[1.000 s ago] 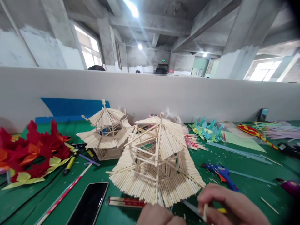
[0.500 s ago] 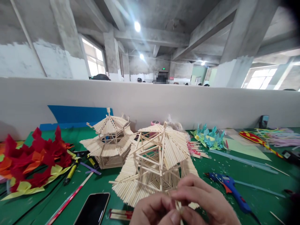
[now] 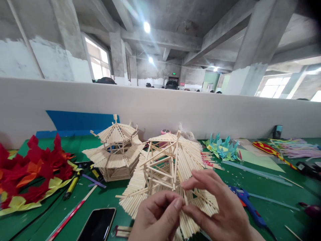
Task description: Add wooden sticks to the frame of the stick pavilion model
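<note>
My left hand (image 3: 159,216) is closed, thumb and forefinger pinched at a short thin wooden stick (image 3: 185,198). My right hand (image 3: 217,206) is beside it on the right, fingers apart, its lower fingertip close against the stick's lower end; exact contact is hard to see. Both hands are in front of a pavilion model of thin wooden sticks (image 3: 160,164), covering part of its near side. The model's upper roof is covered with sticks on the right, while its left side shows bare frame. A second, two-tiered stick pavilion (image 3: 116,152) stands behind to the left.
A phone (image 3: 97,224) lies front left, near a bundle of sticks (image 3: 122,231). On the right are a blue hot glue gun (image 3: 250,207) and clear glue sticks (image 3: 258,172). Red paper shapes (image 3: 42,167) occupy the left; a white partition (image 3: 155,107) stands behind.
Both hands have parted slightly, and my right fingers have lifted and spread. The near pavilion has tilted or turned, exposing more right-hand roof sticks. The view has shifted slightly.
</note>
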A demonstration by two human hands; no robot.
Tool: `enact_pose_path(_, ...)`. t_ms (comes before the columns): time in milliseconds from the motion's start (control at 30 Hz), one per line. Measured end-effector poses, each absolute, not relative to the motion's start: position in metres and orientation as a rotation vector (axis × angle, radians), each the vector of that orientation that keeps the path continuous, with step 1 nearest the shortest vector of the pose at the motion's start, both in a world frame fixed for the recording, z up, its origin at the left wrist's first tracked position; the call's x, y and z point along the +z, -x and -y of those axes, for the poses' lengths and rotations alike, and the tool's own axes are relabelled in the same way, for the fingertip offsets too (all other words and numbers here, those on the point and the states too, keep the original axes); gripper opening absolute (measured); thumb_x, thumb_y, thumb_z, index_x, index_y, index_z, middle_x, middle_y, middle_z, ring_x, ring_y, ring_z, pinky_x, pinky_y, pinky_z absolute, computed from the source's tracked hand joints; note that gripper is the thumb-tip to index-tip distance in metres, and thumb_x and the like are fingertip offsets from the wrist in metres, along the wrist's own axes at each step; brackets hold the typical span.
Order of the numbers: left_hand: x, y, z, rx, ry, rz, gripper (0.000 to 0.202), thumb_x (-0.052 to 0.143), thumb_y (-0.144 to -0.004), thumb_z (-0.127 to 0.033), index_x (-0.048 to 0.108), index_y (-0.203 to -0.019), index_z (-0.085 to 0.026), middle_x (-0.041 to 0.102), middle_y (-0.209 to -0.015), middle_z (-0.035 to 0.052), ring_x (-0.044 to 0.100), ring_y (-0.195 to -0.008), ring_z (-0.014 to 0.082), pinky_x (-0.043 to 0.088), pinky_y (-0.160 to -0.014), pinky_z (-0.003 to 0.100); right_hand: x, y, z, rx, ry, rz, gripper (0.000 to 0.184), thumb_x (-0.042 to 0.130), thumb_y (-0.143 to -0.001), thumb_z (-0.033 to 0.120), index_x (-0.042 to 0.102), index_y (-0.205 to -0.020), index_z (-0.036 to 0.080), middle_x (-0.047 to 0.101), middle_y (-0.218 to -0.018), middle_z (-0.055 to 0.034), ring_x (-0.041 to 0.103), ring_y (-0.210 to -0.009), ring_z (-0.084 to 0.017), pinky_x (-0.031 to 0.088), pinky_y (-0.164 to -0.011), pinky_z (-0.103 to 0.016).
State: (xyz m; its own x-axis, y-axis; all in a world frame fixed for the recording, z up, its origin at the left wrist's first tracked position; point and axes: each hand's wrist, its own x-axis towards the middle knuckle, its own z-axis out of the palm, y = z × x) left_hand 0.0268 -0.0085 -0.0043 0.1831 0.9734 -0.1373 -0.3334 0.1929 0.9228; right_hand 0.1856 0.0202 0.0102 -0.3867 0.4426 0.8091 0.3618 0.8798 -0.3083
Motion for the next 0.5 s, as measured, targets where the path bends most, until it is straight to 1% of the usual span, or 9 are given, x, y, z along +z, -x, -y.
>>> enact_pose_path(133, -0.007, -0.023, 0.007, 1.218, -0.902, -0.974, 0.031, 0.07, -0.061, -0.047, 0.066, -0.076, -0.019, 0.042, -0.048, -0.0074, 0.031, -0.045, 0.0051, 0.024, -0.041, 0.016, 0.009, -0.185, -0.031, 0.069, 0.649, 2.043, 0.064, 0.06, -0.075, 0.014, 0.03, -0.13, 0.022, 0.065, -0.097, -0.0004, 0.053, -0.094, -0.018, 0.041, -0.086, -0.036)
enact_pose_path(233, -0.01, -0.022, 0.006, 1.212, -0.833, -0.957, 0.034, 0.071, -0.06, -0.047, 0.066, -0.078, -0.019, 0.042, -0.046, -0.0076, 0.031, -0.044, 0.0043, 0.022, -0.042, 0.017, 0.01, -0.183, -0.033, 0.031, 0.672, 2.086, 0.064, 0.06, -0.075, 0.012, 0.029, -0.13, 0.022, 0.064, -0.099, 0.0004, 0.05, -0.096, -0.017, 0.039, -0.086, -0.034)
enact_pose_path(367, -0.009, -0.022, 0.006, 1.202, -0.823, -0.96, 0.037, 0.07, -0.061, -0.048, 0.066, -0.084, -0.018, 0.039, -0.044, -0.0082, 0.029, -0.041, 0.0032, 0.018, -0.042, 0.017, 0.009, -0.181, -0.032, -0.034, 0.676, 2.098, 0.065, 0.061, -0.075, 0.013, 0.029, -0.13, 0.023, 0.065, -0.099, 0.0016, 0.049, -0.096, -0.018, 0.037, -0.087, -0.034)
enact_pose_path(500, -0.007, -0.02, 0.005, 1.182, -0.848, -0.947, 0.04, 0.068, -0.062, -0.05, 0.064, -0.086, -0.018, 0.041, -0.047, -0.0076, 0.03, -0.043, 0.0031, 0.019, -0.042, 0.017, 0.007, -0.181, -0.035, -0.108, 0.665, 2.107, 0.069, 0.061, -0.076, 0.012, 0.024, -0.133, 0.025, 0.067, -0.099, 0.0031, 0.05, -0.094, -0.018, 0.037, -0.086, -0.035)
